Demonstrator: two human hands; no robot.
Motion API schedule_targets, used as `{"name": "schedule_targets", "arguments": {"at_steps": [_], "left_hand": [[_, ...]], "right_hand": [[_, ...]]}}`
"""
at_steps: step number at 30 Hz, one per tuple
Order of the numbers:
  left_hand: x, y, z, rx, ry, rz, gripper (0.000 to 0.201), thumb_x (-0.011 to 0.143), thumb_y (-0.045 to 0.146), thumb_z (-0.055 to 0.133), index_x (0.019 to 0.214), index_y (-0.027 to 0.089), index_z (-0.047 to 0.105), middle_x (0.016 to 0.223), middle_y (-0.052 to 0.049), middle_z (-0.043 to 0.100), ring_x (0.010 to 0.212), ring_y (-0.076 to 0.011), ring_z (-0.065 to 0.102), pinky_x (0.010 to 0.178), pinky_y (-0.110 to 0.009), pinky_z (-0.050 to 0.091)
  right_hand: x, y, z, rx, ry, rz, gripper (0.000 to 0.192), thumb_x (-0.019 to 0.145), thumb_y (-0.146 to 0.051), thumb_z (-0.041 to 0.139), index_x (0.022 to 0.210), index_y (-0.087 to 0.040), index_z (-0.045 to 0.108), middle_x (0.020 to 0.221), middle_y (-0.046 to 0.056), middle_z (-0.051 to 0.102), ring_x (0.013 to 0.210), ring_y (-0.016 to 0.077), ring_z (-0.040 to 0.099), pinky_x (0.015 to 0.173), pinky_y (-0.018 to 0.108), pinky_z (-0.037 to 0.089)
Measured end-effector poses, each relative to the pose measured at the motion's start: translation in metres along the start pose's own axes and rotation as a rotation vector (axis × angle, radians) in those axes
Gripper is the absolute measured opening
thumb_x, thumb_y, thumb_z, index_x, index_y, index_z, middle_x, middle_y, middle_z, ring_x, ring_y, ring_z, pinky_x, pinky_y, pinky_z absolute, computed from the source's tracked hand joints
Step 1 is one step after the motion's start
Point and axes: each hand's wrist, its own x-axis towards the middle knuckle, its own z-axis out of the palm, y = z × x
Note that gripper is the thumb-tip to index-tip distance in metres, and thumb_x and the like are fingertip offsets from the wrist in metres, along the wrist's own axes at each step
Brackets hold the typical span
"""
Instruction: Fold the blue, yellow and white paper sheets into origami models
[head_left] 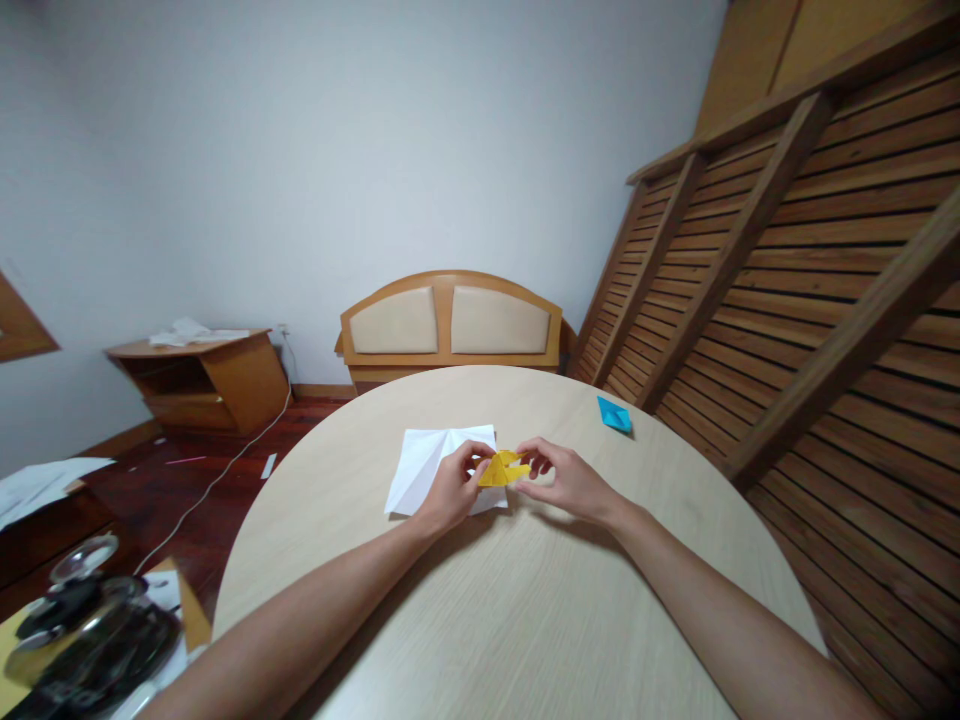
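A small folded yellow paper [495, 470] is held up over the table, between my two hands. My left hand [454, 485] pinches its left side with thumb and fingers. On the other side, my right hand [559, 478] has its thumb and fingers apart around the paper's right end; whether the fingertips touch it I cannot tell. Under the yellow paper and partly behind my left hand lies a creased white sheet of paper [424, 460]. Farther off to the right, a folded blue paper boat [615, 415] rests on the table.
The round pale wooden table [465, 610] fills the middle. Slatted wooden panels [750, 290] lean along its right side. Beyond its far edge stands a headboard [450, 320]. At left are a low cabinet [247, 385], a white cable [225, 475] on the floor and a cluttered surface.
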Motion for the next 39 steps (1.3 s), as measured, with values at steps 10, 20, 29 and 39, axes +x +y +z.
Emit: {"name": "schedule_targets", "arguments": {"at_steps": [10, 20, 29, 39], "left_hand": [[0.000, 0.001, 0.000, -0.086, -0.034, -0.048, 0.016, 0.089, 0.031, 0.055, 0.097, 0.017, 0.060, 0.095, -0.006, 0.067, 0.080, -0.0169, 0.065, 0.067, -0.027, 0.053], [0.000, -0.001, 0.001, -0.088, -0.049, -0.085, 0.021, 0.087, 0.032, 0.055, 0.099, 0.016, 0.061, 0.095, -0.006, 0.067, 0.074, -0.0152, 0.064, 0.057, -0.023, 0.049], [0.000, 0.003, 0.000, -0.065, -0.074, -0.077, 0.022, 0.088, 0.033, 0.054, 0.100, 0.015, 0.061, 0.095, -0.007, 0.067, 0.075, -0.0155, 0.064, 0.062, -0.024, 0.048], [-0.010, 0.008, 0.000, 0.267, -0.134, 0.117, 0.046, 0.079, 0.034, 0.074, 0.120, 0.020, 0.058, 0.115, -0.009, 0.065, 0.104, -0.0251, 0.060, 0.095, -0.041, 0.046]], "right_hand": [[0.000, 0.006, -0.001, -0.019, 0.030, -0.029, 0.028, 0.078, -0.019, 0.065, 0.106, -0.020, 0.063, 0.094, 0.004, 0.070, 0.079, 0.0171, 0.063, 0.075, 0.031, 0.051], [0.000, 0.006, 0.001, -0.048, 0.031, -0.019, 0.029, 0.078, -0.018, 0.064, 0.107, -0.020, 0.063, 0.092, 0.003, 0.072, 0.079, 0.0177, 0.066, 0.075, 0.030, 0.051], [0.001, 0.009, -0.005, 0.009, 0.050, 0.005, 0.017, 0.084, -0.025, 0.062, 0.098, -0.019, 0.070, 0.090, 0.005, 0.075, 0.082, 0.0192, 0.068, 0.077, 0.031, 0.052], [0.005, 0.001, 0.003, 0.133, 0.131, 0.008, 0.016, 0.089, -0.032, 0.061, 0.092, -0.019, 0.070, 0.087, 0.005, 0.073, 0.081, 0.0190, 0.068, 0.078, 0.033, 0.054]]}}
